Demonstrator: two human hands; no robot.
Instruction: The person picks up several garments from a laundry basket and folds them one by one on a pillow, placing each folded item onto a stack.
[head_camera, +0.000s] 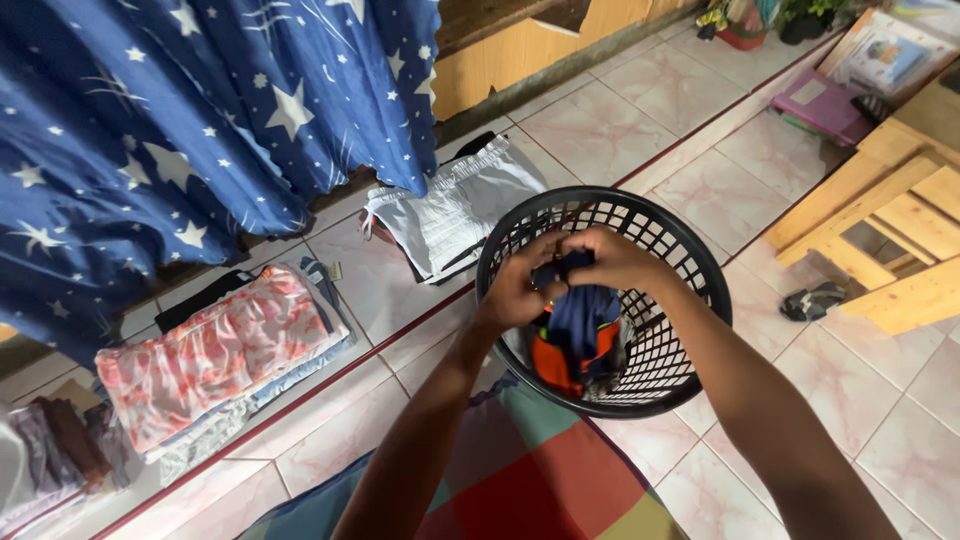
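Garment (582, 318) in basket (690, 270), folded piles (225, 355) left, wooden frame (890, 235) right.

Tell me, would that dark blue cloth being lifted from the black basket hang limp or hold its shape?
Probably limp: the dark blue cloth droops in folds below the left hand and right hand that pinch its top. It looks light, since fingertips alone seem to carry it. The open-mesh black basket also looks light and might slide on the smooth tiles if tugged.

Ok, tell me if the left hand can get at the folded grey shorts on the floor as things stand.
Probably not right now: the left hand is gripping the dark blue garment over the black basket together with the right hand. The grey shorts lie just beyond the basket rim, nothing covering them.
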